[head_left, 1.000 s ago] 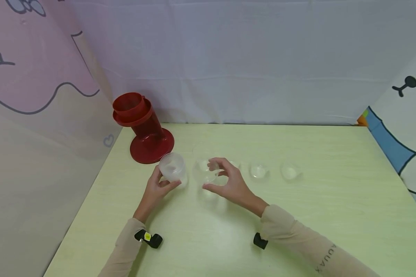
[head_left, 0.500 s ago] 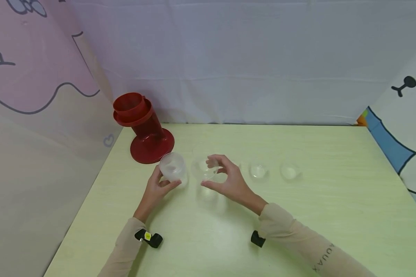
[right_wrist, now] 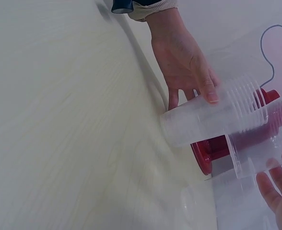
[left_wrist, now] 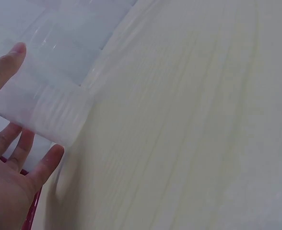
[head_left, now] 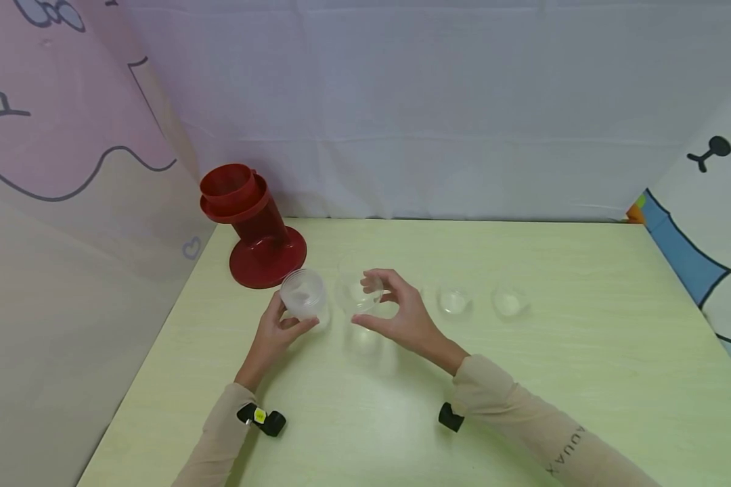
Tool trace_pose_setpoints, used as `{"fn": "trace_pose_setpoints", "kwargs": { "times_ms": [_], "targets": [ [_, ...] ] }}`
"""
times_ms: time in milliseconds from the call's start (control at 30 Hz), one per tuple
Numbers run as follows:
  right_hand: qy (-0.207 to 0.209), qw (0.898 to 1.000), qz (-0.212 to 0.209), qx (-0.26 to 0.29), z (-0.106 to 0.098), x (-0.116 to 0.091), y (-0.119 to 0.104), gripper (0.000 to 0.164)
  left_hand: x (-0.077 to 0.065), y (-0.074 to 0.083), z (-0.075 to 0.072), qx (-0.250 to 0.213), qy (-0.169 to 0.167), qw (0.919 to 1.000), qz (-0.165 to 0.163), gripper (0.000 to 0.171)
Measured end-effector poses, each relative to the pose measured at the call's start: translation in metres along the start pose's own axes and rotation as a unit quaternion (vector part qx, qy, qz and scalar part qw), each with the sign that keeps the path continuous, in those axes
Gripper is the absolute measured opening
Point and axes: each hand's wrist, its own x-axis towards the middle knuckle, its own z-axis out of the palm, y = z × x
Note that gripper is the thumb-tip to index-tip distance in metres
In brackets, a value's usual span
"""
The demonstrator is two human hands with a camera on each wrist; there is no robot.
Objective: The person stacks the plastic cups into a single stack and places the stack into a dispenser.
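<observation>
My left hand (head_left: 280,331) grips a stack of nested clear plastic cups (head_left: 302,294), thumb in front and fingers on the left side. In the right wrist view the stacked rims (right_wrist: 246,108) show as several close rings. Just to the right, my right hand (head_left: 399,314) holds one clear plastic cup (head_left: 358,294) between thumb and fingers, raised above the table with its shadow below. Cup and stack are close together; in the right wrist view the cup (right_wrist: 256,151) overlaps the red stand behind it. The left wrist view shows the stack (left_wrist: 50,105) over the pale tabletop.
A red stand (head_left: 258,237) with a round base and a wide cup-like top stands at the table's back left. Right of my right hand, two clear cups (head_left: 453,299) (head_left: 510,301) stand in a row on the table (head_left: 585,379). White cloth (head_left: 432,108) hangs behind.
My right hand has shifted slightly left and away from me with its cup, nearer to the stack. The left hand and stack have hardly moved.
</observation>
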Motion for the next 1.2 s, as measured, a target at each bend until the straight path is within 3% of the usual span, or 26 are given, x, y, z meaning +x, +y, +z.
{"fn": "trace_pose_setpoints", "kwargs": {
  "times_ms": [1200],
  "targets": [
    [0.031, 0.999, -0.036, 0.022, 0.006, 0.01, -0.011, 0.058, -0.003, 0.004, 0.001, 0.001, 0.002, 0.9999, -0.011, 0.08]
  ]
}}
